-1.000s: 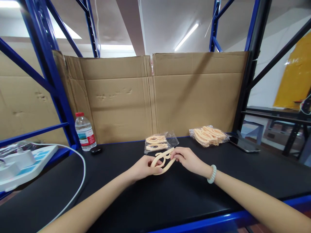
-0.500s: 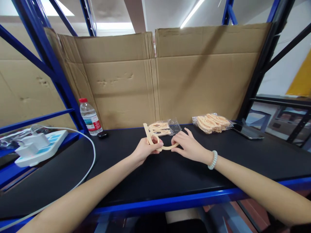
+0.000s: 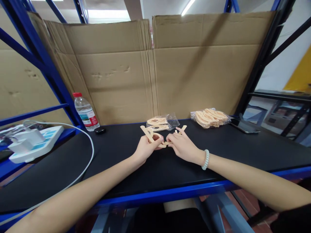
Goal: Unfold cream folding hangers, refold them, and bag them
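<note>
My left hand (image 3: 146, 148) is closed on a looped, cream-coloured strip (image 3: 147, 134), pinched between thumb and fingers. One straight end of it sticks up to the left, and a curved part shows at the fingertips. My right hand (image 3: 182, 145), with a pale coiled band (image 3: 205, 159) at the wrist, grips cream strip close beside the left fingertips. A flat cream end (image 3: 182, 128) rises behind its fingers. Whether both hands hold one continuous strip cannot be made out. Just beyond them lies a clear plastic bag (image 3: 173, 121) with cream looped strips (image 3: 157, 121) in it.
A fuller bag of cream strips (image 3: 210, 117) lies at the back right beside a dark flat device (image 3: 244, 125). A water bottle (image 3: 86, 112), a small black object (image 3: 99, 130) and a white power strip (image 3: 36, 147) with a cable (image 3: 91, 155) are leftward. Cardboard (image 3: 116, 84) stands behind.
My right hand has moved in toward the left hand, its fingers now curled closer around the strip. A flat cream end now shows behind it. The whole view has shifted slightly.
</note>
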Demonstrator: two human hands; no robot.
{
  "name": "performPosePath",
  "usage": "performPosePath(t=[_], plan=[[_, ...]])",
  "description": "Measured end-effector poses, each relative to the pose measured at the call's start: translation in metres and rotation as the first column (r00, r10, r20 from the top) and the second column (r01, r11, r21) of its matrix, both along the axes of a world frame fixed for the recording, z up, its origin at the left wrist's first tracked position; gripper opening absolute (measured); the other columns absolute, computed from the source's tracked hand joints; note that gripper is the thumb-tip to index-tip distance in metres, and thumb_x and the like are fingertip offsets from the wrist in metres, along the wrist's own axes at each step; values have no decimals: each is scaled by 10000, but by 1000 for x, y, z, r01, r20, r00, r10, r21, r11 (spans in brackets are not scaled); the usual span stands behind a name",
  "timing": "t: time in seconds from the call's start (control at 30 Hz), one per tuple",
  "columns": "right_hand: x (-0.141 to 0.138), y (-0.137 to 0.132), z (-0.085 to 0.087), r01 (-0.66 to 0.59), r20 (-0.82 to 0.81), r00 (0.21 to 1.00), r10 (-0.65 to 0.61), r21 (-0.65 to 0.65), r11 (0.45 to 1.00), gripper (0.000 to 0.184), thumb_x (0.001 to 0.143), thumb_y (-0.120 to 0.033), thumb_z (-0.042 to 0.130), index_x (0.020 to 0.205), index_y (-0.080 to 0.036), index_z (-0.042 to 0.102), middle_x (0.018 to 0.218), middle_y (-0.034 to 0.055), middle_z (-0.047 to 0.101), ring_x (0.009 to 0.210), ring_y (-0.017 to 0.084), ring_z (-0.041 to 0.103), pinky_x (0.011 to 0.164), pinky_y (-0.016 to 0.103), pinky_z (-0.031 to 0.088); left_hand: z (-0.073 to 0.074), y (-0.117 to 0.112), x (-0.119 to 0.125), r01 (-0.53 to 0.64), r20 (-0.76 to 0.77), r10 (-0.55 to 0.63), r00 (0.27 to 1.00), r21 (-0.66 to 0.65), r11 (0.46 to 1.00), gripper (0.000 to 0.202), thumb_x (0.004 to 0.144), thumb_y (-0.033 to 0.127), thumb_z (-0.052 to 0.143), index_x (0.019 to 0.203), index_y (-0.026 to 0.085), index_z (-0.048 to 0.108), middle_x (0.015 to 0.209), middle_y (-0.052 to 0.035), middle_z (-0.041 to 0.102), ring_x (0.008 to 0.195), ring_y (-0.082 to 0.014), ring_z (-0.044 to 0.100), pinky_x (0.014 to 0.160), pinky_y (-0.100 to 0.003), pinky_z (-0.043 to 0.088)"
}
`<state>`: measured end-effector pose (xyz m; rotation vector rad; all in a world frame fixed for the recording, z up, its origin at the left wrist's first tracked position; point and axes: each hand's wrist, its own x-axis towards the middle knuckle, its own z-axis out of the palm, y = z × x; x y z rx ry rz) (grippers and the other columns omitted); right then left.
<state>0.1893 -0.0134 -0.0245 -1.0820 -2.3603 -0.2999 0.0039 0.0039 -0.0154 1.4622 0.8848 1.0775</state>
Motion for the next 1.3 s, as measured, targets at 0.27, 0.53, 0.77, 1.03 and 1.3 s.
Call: performPosePath(t=[0.27,0.53,0.77,1.03,1.3], plan=[[-1,2,-2,-68,-73,995,62,-73,995,130,886,-114,455,792,-202,440,743,-3,555,720,151,528,957,376,330,-4,1,0,8,-116,9,993,139,990,380,725,499,693,800,130,645,783,-55,673,783,-218,675,716,-325,582],[-1,2,-5,-121,-57,992,115,-95,988,209,823,-38,495,696,-198,450,660,3,553,686,161,477,818,308,384,-8,2,-1,64,-168,-49,985,89,994,326,751,450,676,763,126,650,746,-60,680,724,-203,684,660,-287,575],[0,1,-5,-131,-34,991,128,-98,987,218,807,-12,508,679,-188,496,650,12,571,678,159,476,791,299,396,-4,4,0,85,-147,-86,985,-18,996,246,748,338,697,746,96,652,710,-67,680,682,-178,681,627,-253,573],[-4,4,-6,-168,-2,986,168,-11,986,213,793,10,527,699,-180,521,664,17,603,683,157,506,787,298,420,6,4,-2,90,-269,-81,960,23,996,177,771,268,662,724,98,651,683,-57,671,672,-174,683,596,-244,577],[-4,4,-8,-256,21,967,255,111,960,258,788,40,449,680,-184,515,637,11,601,610,135,502,852,315,430,10,7,-4,120,-247,-132,960,-64,991,187,755,260,681,681,94,642,661,-66,684,612,-152,673,594,-224,564]])
